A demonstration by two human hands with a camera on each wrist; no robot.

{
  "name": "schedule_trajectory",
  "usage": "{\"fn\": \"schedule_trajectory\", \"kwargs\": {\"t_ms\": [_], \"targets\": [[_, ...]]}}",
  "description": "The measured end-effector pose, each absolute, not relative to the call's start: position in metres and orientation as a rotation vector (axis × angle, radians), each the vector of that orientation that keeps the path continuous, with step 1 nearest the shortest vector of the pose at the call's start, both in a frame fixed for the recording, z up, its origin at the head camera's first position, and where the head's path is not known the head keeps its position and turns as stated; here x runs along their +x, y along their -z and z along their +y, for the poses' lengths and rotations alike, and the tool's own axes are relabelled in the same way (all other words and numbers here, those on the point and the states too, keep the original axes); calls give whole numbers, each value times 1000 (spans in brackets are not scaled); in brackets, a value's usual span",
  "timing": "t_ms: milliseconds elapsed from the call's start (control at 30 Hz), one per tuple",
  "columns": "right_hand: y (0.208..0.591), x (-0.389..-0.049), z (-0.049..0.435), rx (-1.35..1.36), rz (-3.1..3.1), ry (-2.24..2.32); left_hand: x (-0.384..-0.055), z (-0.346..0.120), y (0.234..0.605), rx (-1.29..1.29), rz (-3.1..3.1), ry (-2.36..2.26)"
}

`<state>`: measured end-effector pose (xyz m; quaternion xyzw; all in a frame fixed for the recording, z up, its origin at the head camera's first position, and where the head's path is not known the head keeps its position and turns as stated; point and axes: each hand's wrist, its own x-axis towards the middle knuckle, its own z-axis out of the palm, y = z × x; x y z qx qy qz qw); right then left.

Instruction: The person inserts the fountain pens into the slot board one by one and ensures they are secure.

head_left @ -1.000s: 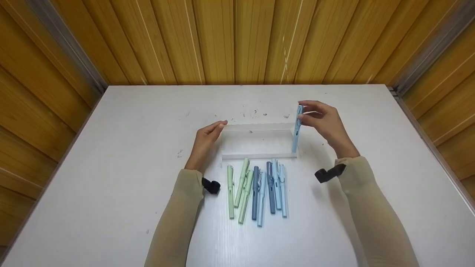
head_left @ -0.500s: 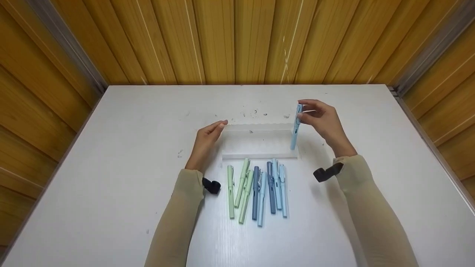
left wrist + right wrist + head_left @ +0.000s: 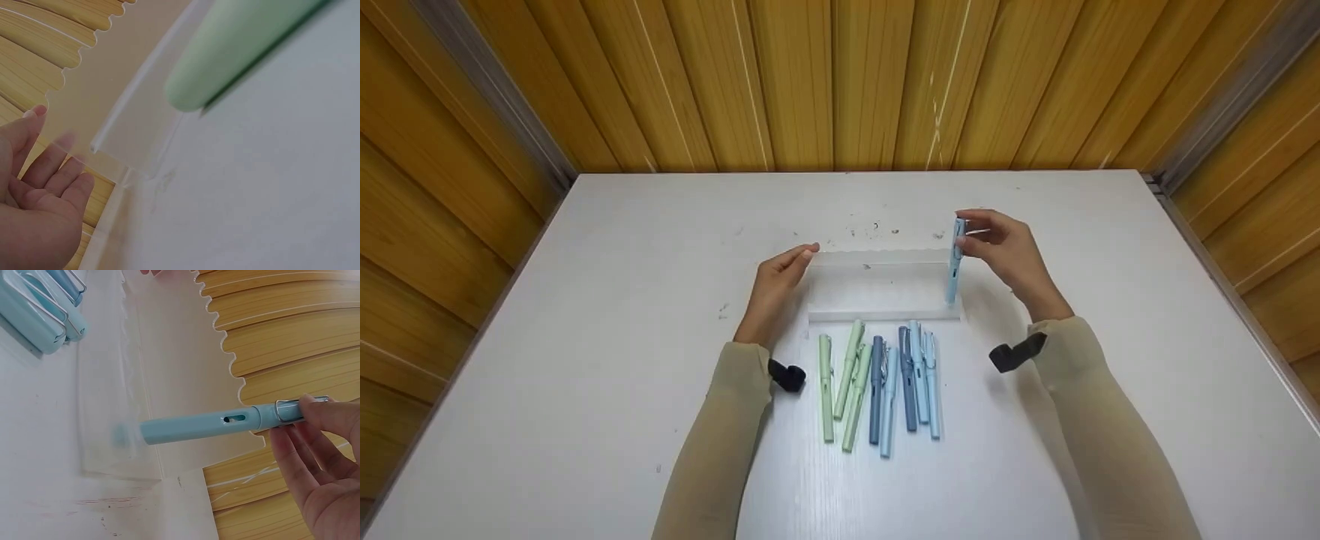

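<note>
My right hand (image 3: 1006, 251) pinches a light blue fountain pen (image 3: 202, 426) near its clip end. The pen stands nearly upright at the right end of a clear plastic pen stand (image 3: 877, 315), its lower end just behind the stand's front lip. In the right wrist view that lower end looks blurred through the plastic. My left hand (image 3: 781, 279) pinches the stand's left end at the scalloped back panel (image 3: 107, 73), thumb and index finger at its edge. The other left fingers show behind and below the panel.
On the white table (image 3: 622, 337), in front of the stand, lie several pens: green pens (image 3: 853, 397) at left, dark blue pens (image 3: 876, 390) and light blue pens (image 3: 889, 405) to their right. A yellow slatted wall (image 3: 840, 90) stands behind the table.
My right hand has shifted a little to the left with the light blue pen, rising slightly and then coming down. The left hand, the stand and the lying pens have stayed put.
</note>
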<state>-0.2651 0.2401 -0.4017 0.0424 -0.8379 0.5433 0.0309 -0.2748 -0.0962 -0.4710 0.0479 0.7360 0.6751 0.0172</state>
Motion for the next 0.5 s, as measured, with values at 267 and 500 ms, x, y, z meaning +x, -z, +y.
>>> {"fn": "schedule_trajectory", "kwargs": {"t_ms": [267, 500], "targets": [[401, -268, 239, 87, -2633, -1619, -277, -95, 469, 129, 2295, -2096], [405, -269, 237, 95, -2665, -1597, -276, -94, 470, 105, 2302, -2094]]}}
